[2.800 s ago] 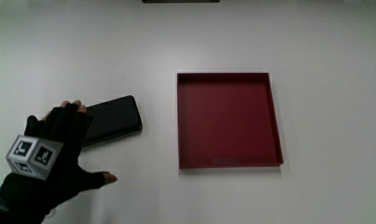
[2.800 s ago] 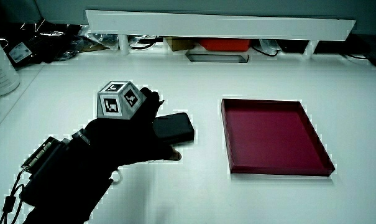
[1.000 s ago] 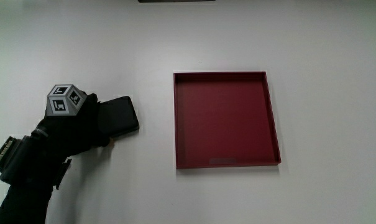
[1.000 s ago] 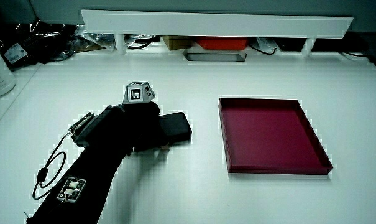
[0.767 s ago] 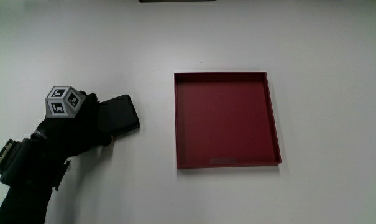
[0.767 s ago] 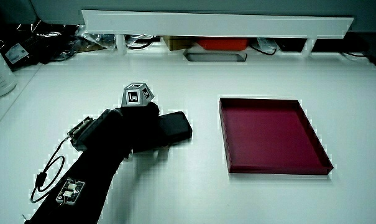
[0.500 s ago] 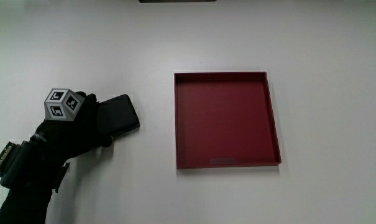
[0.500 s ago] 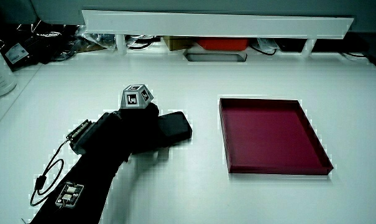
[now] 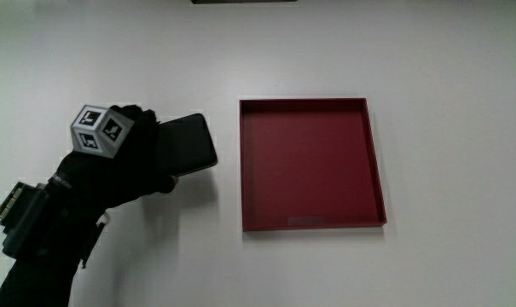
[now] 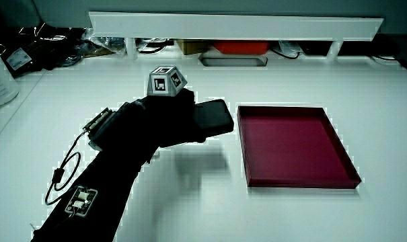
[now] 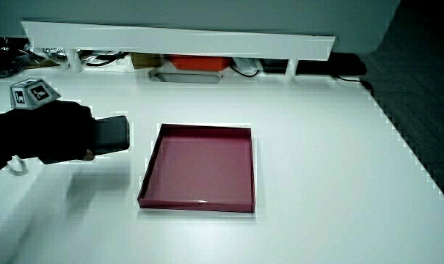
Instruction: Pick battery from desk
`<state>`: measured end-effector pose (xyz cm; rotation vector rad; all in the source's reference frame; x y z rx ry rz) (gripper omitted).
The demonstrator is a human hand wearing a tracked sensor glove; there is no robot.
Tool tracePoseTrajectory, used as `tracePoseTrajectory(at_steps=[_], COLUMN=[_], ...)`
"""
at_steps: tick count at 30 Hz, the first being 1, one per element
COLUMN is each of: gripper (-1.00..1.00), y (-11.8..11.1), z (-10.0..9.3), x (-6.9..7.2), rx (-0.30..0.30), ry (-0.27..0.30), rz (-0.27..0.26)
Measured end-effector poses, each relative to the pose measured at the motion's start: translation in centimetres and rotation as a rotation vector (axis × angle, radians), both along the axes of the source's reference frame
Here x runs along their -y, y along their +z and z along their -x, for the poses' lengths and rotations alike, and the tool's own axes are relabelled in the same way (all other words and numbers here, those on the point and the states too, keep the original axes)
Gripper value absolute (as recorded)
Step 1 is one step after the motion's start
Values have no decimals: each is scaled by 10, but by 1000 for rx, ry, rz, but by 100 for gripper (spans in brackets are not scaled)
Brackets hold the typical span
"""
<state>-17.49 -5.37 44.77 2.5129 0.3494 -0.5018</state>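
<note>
Whereas half a second earlier it lay on the desk (image 9: 343,51), the battery (image 9: 188,145) now hangs lifted, shadow beneath, clamped in the hand (image 9: 125,162). It sits at nine o'clock of the red tray (image 9: 310,222); the pick appears complete.

Hand (image 9: 125,166) raised w/ fingers curled, gripping.

Battery (image 9: 188,145) half under hand (image 9: 121,166)
</note>
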Motion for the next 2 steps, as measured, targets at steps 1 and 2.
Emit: tracePoseTrajectory(at_steps=[1,2], gripper=[100,100], y=[3,-9], z=[-5,-15], x=[2,3], rx=[-4,1], ry=[10,40], rz=[22,-17])
